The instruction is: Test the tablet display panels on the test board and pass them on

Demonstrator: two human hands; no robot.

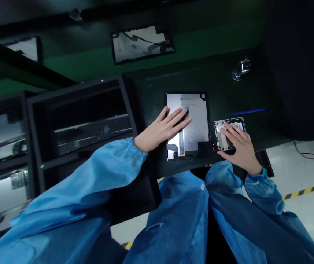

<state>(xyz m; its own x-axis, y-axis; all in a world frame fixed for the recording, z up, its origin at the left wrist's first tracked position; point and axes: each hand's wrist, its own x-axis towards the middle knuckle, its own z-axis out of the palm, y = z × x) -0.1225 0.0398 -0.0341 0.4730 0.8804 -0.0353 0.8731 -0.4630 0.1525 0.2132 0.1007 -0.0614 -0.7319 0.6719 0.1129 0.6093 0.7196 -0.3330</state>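
Note:
A flat panel [198, 128] with a silvery back and black edges lies on the dark green table [151, 88]. My left hand [165, 128] rests over its left part, fingers spread, beside a flat ribbon cable [181, 145] with an orange end. To the right of the panel is a small circuit board [222, 141] with pale tape and a thin red wire at its lower left corner. Over this board lies my right hand [239, 145], its fingers stretched out and slightly apart, partly hiding it.
A blue stick [249, 111] and a shiny metal device [241, 69] lie beyond the board. Black trays [129, 106] stand at the left, the farthest left holding panels. Another panel [140, 46] is on the green surface at the back.

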